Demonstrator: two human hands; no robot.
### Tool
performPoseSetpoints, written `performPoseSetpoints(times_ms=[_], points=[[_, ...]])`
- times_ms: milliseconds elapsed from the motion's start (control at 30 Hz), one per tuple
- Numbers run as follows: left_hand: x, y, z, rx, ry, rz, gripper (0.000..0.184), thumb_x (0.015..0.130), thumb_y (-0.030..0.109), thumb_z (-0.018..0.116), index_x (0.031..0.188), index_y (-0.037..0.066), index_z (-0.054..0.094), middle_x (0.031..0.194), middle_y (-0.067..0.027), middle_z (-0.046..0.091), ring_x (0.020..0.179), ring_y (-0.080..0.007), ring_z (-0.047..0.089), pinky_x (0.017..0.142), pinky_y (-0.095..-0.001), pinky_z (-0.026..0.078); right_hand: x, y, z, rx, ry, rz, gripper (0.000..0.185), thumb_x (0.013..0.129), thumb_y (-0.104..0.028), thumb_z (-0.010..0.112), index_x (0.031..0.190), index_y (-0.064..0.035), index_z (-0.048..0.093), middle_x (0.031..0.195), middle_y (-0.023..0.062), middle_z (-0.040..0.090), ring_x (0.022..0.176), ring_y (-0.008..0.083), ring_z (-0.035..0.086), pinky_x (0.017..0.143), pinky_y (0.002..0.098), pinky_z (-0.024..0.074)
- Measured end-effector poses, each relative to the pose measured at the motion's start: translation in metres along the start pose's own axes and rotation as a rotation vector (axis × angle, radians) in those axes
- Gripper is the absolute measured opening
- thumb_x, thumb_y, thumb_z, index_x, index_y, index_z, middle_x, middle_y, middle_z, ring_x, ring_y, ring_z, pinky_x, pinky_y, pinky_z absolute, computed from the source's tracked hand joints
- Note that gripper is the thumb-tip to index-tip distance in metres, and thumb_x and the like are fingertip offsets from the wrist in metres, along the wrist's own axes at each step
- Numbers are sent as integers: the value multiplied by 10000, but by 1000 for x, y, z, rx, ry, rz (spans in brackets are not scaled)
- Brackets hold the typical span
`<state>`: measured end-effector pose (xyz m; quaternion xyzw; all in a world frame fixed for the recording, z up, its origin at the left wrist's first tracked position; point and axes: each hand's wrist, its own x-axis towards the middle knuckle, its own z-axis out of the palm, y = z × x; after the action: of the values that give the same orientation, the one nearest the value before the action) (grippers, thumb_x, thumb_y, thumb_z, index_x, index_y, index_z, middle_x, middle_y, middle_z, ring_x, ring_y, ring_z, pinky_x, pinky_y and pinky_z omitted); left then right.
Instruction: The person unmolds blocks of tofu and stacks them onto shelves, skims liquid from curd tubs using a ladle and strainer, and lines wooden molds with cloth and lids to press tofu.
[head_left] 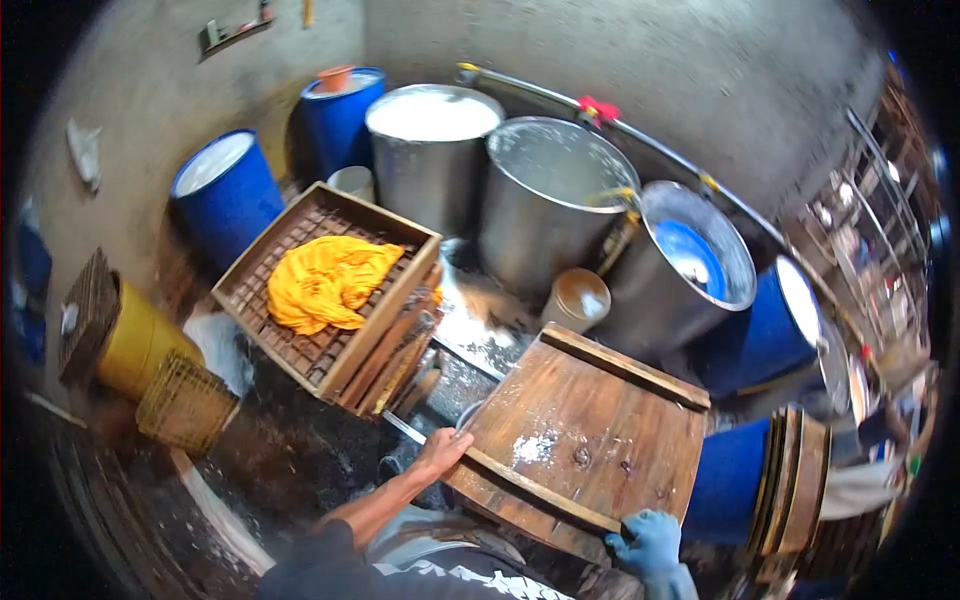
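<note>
A wide wooden board [585,430] with two raised battens, its surface wet, is held in front of my body. My bare left hand [446,450] grips its left edge near the closer batten. At the right end of that batten my right hand [645,543], in a blue glove, is closed on the board's near edge. Ahead and to the left, a bundled yellow cloth [330,284] lies inside a wooden frame tray [408,290] with a gridded bottom, on top of a stack of wooden pieces.
Metal drums [425,165] and blue barrels [228,200] line the wall. A small bucket [578,300] stands beyond the board. On the left is a yellow container [145,335]; stacked boards [800,485] stand on the right. A pipe [660,145] runs along the wall.
</note>
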<state>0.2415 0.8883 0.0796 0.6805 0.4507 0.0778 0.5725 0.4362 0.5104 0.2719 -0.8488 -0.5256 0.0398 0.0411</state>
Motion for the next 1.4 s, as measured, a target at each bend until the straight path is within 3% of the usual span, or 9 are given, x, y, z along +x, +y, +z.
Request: performPoseSetpoints(times_ms=[133,200,400,667,900,1000,1067,1233,1400], points=[[40,3,-102,74,32,212,438,906,405,617,843,-27,655,704,-80,605,730,-166,593,684,-393,469,65,-93,-5,-50,162,-17,334,656,-407,815,651,-146,605,678,93,591,680,326,611,620,468,461],[67,4,-160,24,114,281,503,894,461,640,885,-38,698,786,-267,668,776,-396,707,701,-478,513,109,-137,6,-53,202,-38,292,645,-342,831,656,-148,613,681,82,594,679,316,611,619,452,463],[191,-27,-355,232,207,348,591,886,532,582,910,-43,717,853,-275,705,801,-444,703,733,-521,520,278,-258,56,39,249,-170,273,710,-345,804,668,-121,654,690,111,632,674,339,635,646,461,511],[117,0,-486,55,1364,602,368,951,116,623,1296,-1,575,1279,-202,601,1200,-388,572,1026,-465,459,471,-475,145,286,98,-265,347,856,-469,683,919,-136,757,956,150,742,870,377,716,784,483,575],[16,-338,-373,120,1105,-75,414,981,198,650,1328,4,535,1317,-198,540,1216,-366,531,1019,-447,429,531,-638,169,380,-153,-159,371,836,-465,712,1008,-140,755,1037,156,747,989,363,722,844,474,584],[-72,-381,-363,-1398,898,-538,248,977,255,581,941,15,630,942,-152,636,991,-297,614,894,-466,458,542,-645,195,431,-190,-202,384,832,-469,735,1028,-138,718,1064,152,732,983,374,709,828,480,569],[-106,-424,-338,278,982,-381,253,964,261,565,840,42,589,835,-133,636,854,-250,637,757,-454,481,524,-630,177,459,-121,-235,387,845,-470,729,1057,-147,699,1026,145,727,945,379,705,810,485,566],[-115,-423,-338,-194,541,-685,234,940,212,605,908,-17,648,774,-147,667,696,-256,680,642,-393,531,438,-517,165,643,166,-319,287,896,-376,716,1060,-144,672,964,147,707,859,361,694,751,459,570],[-29,-346,-284,-64,258,-513,234,942,219,611,952,-10,656,765,-113,665,670,-194,662,615,-376,531,308,-364,127,584,-402,28,541,907,-510,652,1316,-155,627,1202,184,692,1129,381,661,990,467,508]])
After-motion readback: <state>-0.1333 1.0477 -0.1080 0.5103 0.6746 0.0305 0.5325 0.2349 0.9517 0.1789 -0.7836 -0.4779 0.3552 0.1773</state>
